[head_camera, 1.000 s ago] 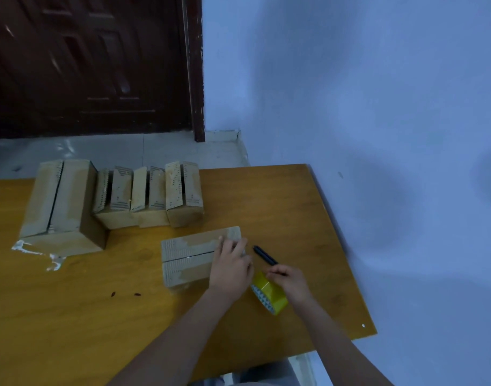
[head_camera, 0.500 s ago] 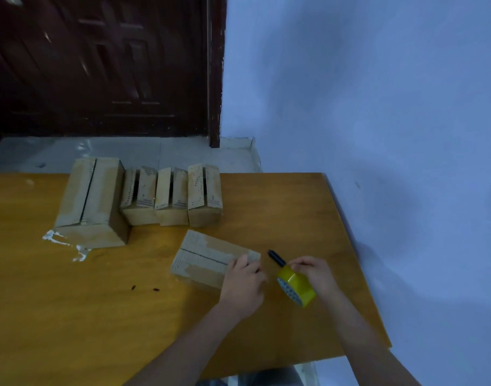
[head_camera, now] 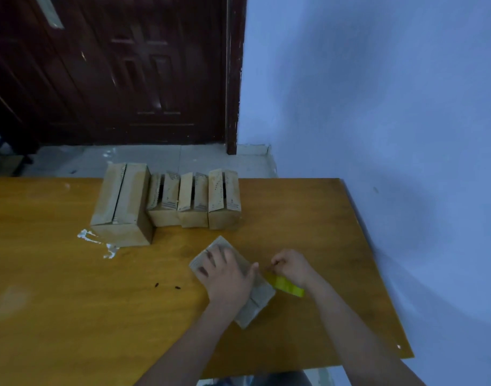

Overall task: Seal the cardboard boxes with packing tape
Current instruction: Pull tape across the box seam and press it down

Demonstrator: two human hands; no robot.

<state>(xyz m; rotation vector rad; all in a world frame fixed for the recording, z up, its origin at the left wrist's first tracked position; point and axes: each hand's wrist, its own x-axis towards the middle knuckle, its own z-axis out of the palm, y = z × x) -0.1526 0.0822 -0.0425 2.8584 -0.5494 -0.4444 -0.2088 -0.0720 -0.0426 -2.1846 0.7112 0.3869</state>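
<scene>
1. Small cardboard box (head_camera: 255, 299) lying diagonally on the wooden table (head_camera: 57, 302), near the front right, well apart from the row of other boxes.
2. Left hand (head_camera: 225, 277) pressing flat on top of that box, fingers spread and fairly straight, thumb stretched out toward the right.
3. Right hand (head_camera: 291, 266) just right of the box, fingers curled; seemingly pinching something small at the fingertips, though too blurred to tell what.
4. Yellow tape roll (head_camera: 284, 285) beneath the right hand, touching the box's right edge.
5. Large cardboard box (head_camera: 121, 207) at the far side of the table, three smaller boxes (head_camera: 194, 201) lined up touching to its right, flaps unsealed.
6. White scraps (head_camera: 99, 242) beside the large box; two dark specks (head_camera: 167, 286) left of the hands.
7. Dark wooden door (head_camera: 113, 71) and pale blue wall (head_camera: 378, 93) behind.
</scene>
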